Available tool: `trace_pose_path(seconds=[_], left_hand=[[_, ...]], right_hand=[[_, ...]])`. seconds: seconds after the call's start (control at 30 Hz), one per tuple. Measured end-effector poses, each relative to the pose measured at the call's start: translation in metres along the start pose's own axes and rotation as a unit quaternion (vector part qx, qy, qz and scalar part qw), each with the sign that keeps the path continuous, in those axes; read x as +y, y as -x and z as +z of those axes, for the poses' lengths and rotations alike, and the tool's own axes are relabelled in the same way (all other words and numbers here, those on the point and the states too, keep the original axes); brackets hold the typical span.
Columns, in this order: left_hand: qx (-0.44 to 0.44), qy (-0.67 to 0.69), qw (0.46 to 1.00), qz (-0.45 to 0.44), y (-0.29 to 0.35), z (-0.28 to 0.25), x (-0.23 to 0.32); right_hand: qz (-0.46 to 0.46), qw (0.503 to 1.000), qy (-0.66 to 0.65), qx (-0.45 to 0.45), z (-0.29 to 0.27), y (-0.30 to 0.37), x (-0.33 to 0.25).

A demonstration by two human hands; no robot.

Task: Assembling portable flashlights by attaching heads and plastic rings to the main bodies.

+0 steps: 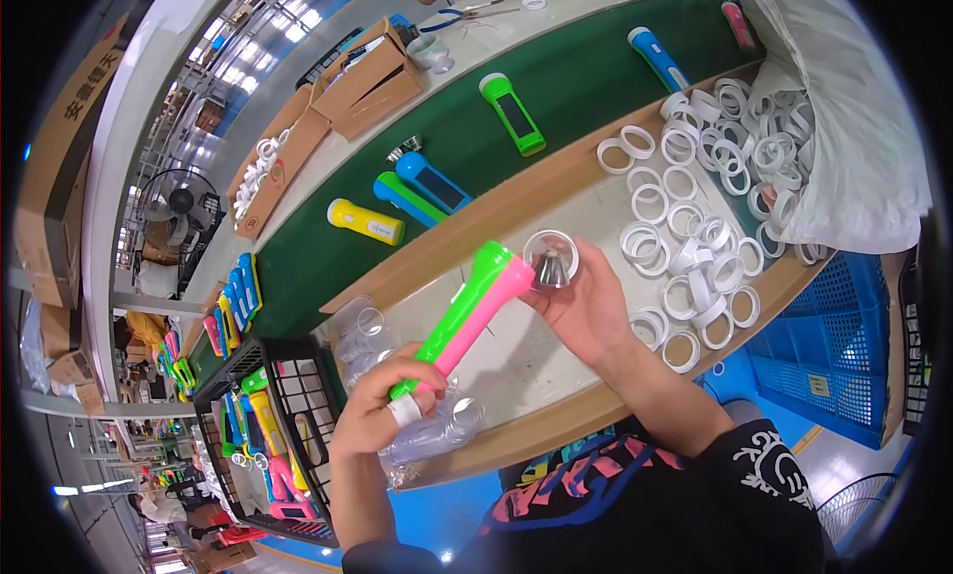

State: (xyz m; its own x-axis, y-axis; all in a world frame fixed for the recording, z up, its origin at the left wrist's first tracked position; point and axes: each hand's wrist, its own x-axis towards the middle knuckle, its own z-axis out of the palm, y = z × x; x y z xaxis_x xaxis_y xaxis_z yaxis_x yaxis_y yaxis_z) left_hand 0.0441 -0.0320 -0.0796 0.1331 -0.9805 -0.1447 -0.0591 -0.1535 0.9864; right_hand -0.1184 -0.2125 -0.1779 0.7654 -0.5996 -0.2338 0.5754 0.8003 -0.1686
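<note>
My left hand, with a white wrap on one finger, is closed around the lower end of a green and pink flashlight body, tilted with its wide head up and to the right. Whether this is one two-coloured body or two side by side, I cannot tell. Close to that head, my right hand grips a shiny cone-shaped reflector with a white ring around its rim. Many white rings lie loose in the cardboard tray to the right. Clear plastic lenses are heaped at the tray's left end.
Beyond the tray's cardboard wall, a green conveyor belt carries several flashlights, including a yellow one. A black crate of flashlights stands left. A blue crate and a white sack are at right.
</note>
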Motion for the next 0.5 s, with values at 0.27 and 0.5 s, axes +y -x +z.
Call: trace_pose_path(seconds=[0.27, 0.5], left_hand=[[-0.005, -0.454, 0.889, 0.052, 0.024, 0.027, 0.024], [0.042, -0.656, 0.747, 0.1, 0.041, 0.049, 0.017]], right_hand=[[-0.014, 0.995, 0.101, -0.013, -0.005, 0.006, 0.01], [0.042, 0.997, 0.053, -0.024, -0.01, 0.006, 0.012]])
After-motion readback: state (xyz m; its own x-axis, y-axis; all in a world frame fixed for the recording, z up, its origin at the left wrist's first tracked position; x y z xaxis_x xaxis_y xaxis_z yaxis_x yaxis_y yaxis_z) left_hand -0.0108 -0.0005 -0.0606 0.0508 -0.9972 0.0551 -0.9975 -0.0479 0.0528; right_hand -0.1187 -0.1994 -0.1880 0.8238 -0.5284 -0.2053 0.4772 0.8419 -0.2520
